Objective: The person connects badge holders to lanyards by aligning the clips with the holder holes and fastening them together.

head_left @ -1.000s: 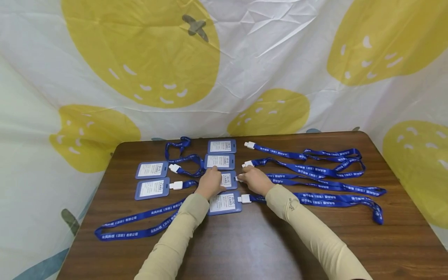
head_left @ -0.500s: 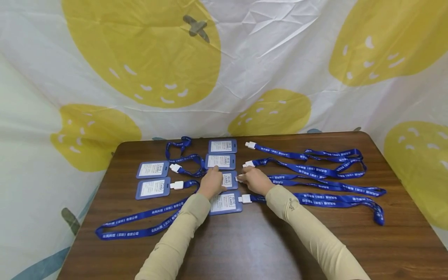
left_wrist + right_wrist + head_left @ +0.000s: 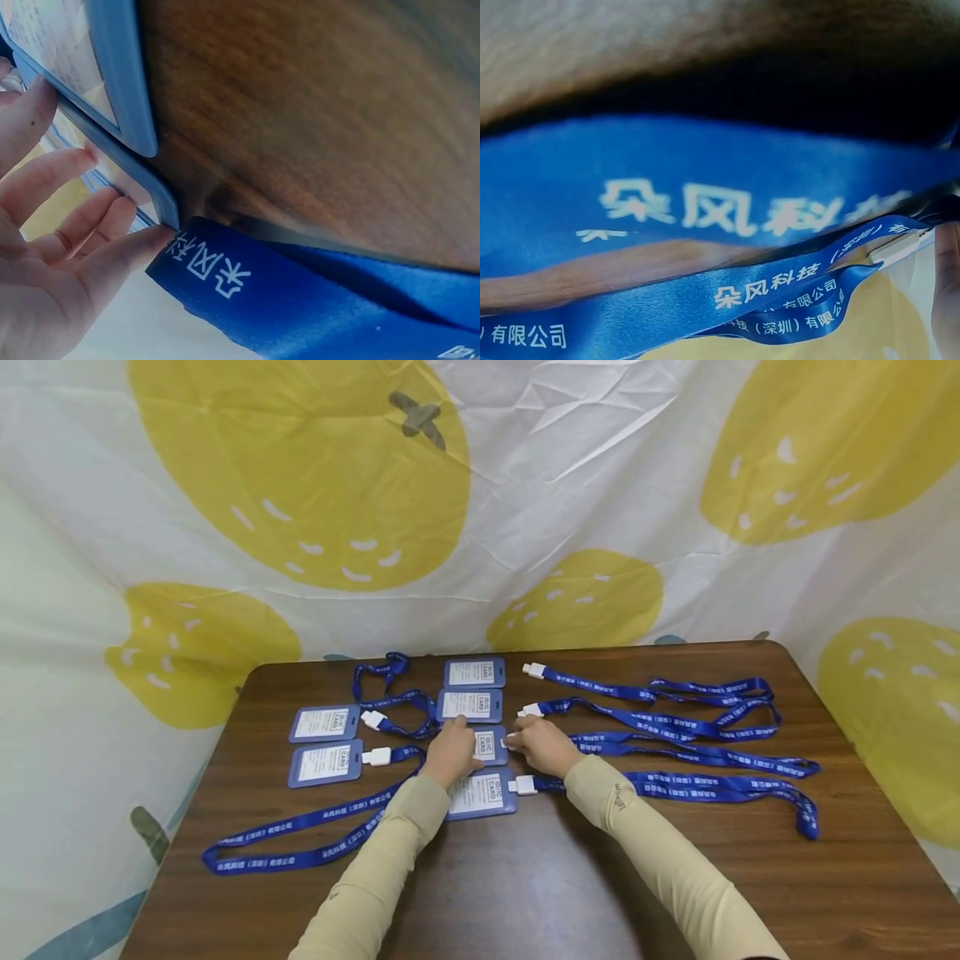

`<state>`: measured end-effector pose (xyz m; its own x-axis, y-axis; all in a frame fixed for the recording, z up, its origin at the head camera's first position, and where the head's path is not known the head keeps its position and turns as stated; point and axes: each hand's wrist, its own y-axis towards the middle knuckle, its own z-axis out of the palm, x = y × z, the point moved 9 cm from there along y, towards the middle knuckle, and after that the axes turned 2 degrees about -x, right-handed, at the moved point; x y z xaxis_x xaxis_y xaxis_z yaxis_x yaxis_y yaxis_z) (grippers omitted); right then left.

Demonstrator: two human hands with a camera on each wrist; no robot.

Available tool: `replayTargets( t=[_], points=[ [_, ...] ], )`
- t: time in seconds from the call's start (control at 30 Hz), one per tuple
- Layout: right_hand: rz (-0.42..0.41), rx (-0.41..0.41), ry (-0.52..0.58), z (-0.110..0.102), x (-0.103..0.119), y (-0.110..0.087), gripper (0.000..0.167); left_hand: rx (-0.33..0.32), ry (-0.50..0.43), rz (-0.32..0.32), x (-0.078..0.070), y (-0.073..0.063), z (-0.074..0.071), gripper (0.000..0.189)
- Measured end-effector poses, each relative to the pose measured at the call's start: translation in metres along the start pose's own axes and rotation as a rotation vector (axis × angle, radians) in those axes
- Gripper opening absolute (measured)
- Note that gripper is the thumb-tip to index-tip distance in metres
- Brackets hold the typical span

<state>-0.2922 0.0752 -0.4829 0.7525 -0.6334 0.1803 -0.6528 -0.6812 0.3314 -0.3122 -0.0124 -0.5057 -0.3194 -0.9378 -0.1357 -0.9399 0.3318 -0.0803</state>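
Observation:
In the head view my left hand [image 3: 452, 752] grips a blue ID badge holder [image 3: 491, 745], third from the back in the middle column, partly hidden by my fingers. Seen from the left wrist, thumb and fingers lie at that holder's edges [image 3: 161, 196]. Just to its right, my right hand [image 3: 546, 747] pinches the white clip [image 3: 507, 742] of a blue lanyard [image 3: 705, 754]. The clip's tip is at the holder's slotted end; whether it is inside the slot cannot be seen. The right wrist view shows mostly printed lanyard straps [image 3: 720, 206].
Two badge holders [image 3: 471, 705] lie behind my left hand. A nearer holder [image 3: 480, 793] has a clip [image 3: 523, 785] at its end. More lanyards [image 3: 660, 724] stretch right. Two badge holders [image 3: 325, 762] with lanyards [image 3: 300, 860] lie left. A patterned cloth [image 3: 420, 610] hangs behind the table [image 3: 525, 893].
My right hand has shifted slightly left, bringing the clip to the badge holder's end and drawing its lanyard along. My left hand stays put.

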Motion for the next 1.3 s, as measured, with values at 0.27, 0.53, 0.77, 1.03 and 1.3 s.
replayTargets(
  t=[0.27,0.53,0.77,1.03,1.3],
  points=[
    [0.046,0.032,0.012,0.002,-0.003,-0.001,0.019,-0.008,0.001,0.006,0.0,-0.004,-0.001,0.029],
    [0.093,0.024,0.03,0.0,-0.011,-0.01,0.025,-0.004,-0.024,0.023,0.0,-0.003,-0.001,0.029],
    [0.162,0.064,0.026,-0.004,-0.023,-0.023,0.037,-0.048,-0.08,0.052,0.002,-0.005,-0.005,0.033],
    [0.19,0.055,-0.012,-0.013,-0.035,-0.037,0.035,-0.065,-0.122,0.036,0.008,-0.008,-0.01,0.032],
    [0.184,0.016,-0.055,-0.023,-0.043,-0.049,0.032,-0.045,-0.129,0.037,0.008,-0.009,-0.012,0.029]
  ],
)
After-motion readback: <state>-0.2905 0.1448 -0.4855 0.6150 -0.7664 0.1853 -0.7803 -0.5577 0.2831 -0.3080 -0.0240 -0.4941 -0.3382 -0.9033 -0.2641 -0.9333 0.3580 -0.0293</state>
